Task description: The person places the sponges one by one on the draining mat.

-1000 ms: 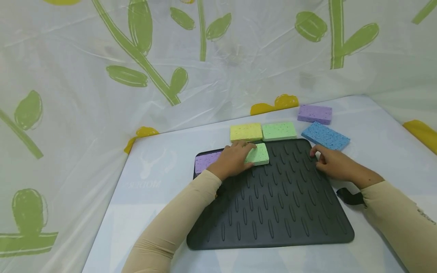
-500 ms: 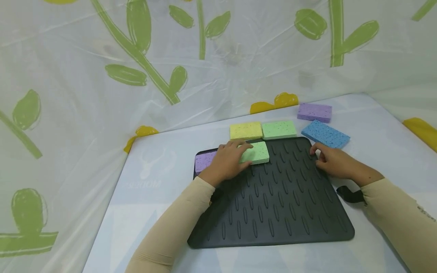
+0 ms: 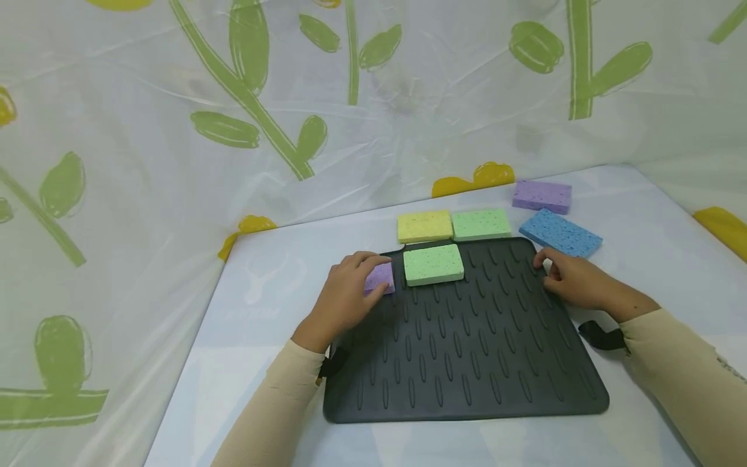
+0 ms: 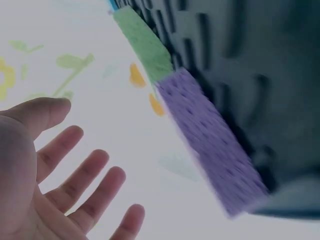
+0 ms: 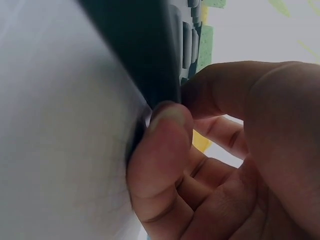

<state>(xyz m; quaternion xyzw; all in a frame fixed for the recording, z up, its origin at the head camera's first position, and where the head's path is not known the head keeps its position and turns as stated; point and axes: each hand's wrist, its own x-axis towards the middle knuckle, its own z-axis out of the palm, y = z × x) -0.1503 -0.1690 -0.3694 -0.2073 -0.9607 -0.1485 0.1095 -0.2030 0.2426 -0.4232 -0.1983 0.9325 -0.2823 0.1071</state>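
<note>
A black ridged rubber mat lies on the table, with a purple sponge at its far left corner and a light green sponge beside it along the far edge. My left hand is over the left end of the purple sponge in the head view, partly hiding it. In the left wrist view, that hand's fingers are spread and loose, apart from the purple sponge. My right hand pinches the mat's right edge between thumb and finger.
Beyond the mat's far edge lie a yellow sponge and another green sponge, side by side. A blue sponge and a second purple sponge lie at the back right. A leaf-printed sheet hangs behind the table.
My left hand has let go of the green sponge on the mat and moved left to the purple sponge. The right hand stays at the mat's edge.
</note>
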